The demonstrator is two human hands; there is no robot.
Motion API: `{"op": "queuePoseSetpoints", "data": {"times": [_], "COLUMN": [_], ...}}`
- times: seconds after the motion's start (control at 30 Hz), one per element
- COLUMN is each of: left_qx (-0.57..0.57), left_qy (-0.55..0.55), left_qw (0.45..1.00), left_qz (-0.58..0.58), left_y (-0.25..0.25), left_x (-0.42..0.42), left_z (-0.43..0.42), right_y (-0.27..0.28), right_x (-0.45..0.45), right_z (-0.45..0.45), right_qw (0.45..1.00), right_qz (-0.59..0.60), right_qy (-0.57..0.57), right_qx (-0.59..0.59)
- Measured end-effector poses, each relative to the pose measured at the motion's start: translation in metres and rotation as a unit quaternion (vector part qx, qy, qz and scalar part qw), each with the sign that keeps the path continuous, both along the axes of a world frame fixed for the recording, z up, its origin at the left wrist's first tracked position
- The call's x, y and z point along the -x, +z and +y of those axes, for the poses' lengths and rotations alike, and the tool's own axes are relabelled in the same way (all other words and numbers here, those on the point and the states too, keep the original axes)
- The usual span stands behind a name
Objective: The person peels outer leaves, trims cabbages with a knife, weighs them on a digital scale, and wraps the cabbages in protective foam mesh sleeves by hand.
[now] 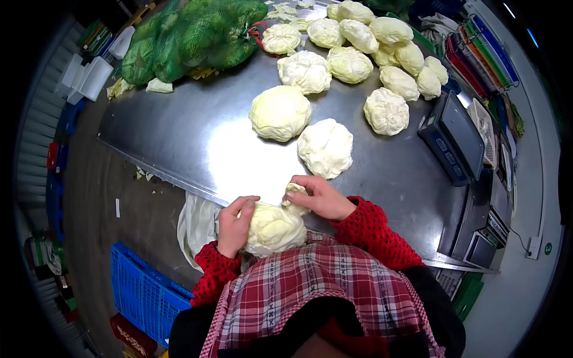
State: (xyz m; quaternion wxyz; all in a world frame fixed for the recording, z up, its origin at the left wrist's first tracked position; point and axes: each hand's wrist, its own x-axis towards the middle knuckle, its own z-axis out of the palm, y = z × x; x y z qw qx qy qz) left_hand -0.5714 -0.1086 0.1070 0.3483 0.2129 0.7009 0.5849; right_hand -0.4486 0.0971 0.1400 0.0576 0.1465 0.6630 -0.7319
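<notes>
A pale cabbage (273, 230) rests at the table's near edge, against my apron. My left hand (234, 224) grips its left side, thumb and fingers bent against the leaves. From the right, my right hand (322, 200) pinches a cabbage leaf (295, 194) that is pulled up and folded away from the head. Just beyond my hands sits a whitish cabbage (326, 148). A rounder, yellowish cabbage (280, 113) lies behind it to the left.
Several cabbages (391, 83) cover the far right of the steel table (179, 140). Green net sacks of cabbages (194, 39) lie at far left. A scale (452, 140) stands at right. On the floor at left is a blue crate (146, 292), near a white plastic bag (197, 224).
</notes>
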Motion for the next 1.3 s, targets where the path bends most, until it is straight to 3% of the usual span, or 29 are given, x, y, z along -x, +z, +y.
{"op": "queuePoseSetpoints", "data": {"times": [0.17,0.27,0.3,0.37,0.43,0.5,0.63,0.73,0.97,1.2,1.3], "left_qx": [0.018,0.010,0.013,-0.022,-0.020,-0.062,-0.161,-0.209,-0.106,-0.049,-0.061], "left_qy": [-0.022,-0.065,-0.066,-0.059,-0.034,-0.005,0.028,0.031,0.073,0.109,0.185], "left_qw": [0.998,0.998,0.998,0.996,0.996,0.998,0.986,0.976,0.991,0.993,0.979], "left_qz": [-0.053,-0.019,-0.021,-0.068,-0.074,0.003,-0.028,-0.043,-0.032,0.003,-0.066], "left_y": [-0.004,-0.014,-0.014,-0.012,-0.010,-0.016,-0.022,-0.015,-0.026,-0.028,-0.024], "left_x": [-0.004,0.002,0.001,0.000,-0.007,-0.011,-0.021,-0.025,-0.022,-0.027,-0.030], "left_z": [-0.009,-0.011,-0.010,-0.010,-0.017,-0.024,-0.025,-0.018,-0.017,-0.016,-0.005], "right_y": [0.005,-0.013,-0.005,-0.002,-0.012,-0.018,-0.015,-0.007,0.001,0.005,0.008], "right_x": [-0.017,0.000,0.012,0.039,0.039,0.021,-0.009,-0.020,-0.032,-0.043,-0.037], "right_z": [-0.007,-0.004,-0.004,-0.003,0.001,0.000,-0.027,-0.023,-0.024,-0.033,-0.034], "right_qw": [0.998,0.993,0.994,0.981,0.992,0.988,0.993,0.994,0.996,0.983,0.973], "right_qz": [0.043,-0.060,-0.031,0.164,0.096,0.027,0.014,0.049,0.036,0.014,0.053], "right_qy": [0.031,-0.104,-0.090,-0.092,-0.057,0.139,0.104,0.076,0.026,-0.008,-0.038], "right_qx": [-0.029,-0.017,-0.054,-0.057,-0.066,-0.056,0.060,-0.059,-0.071,-0.182,-0.224]}}
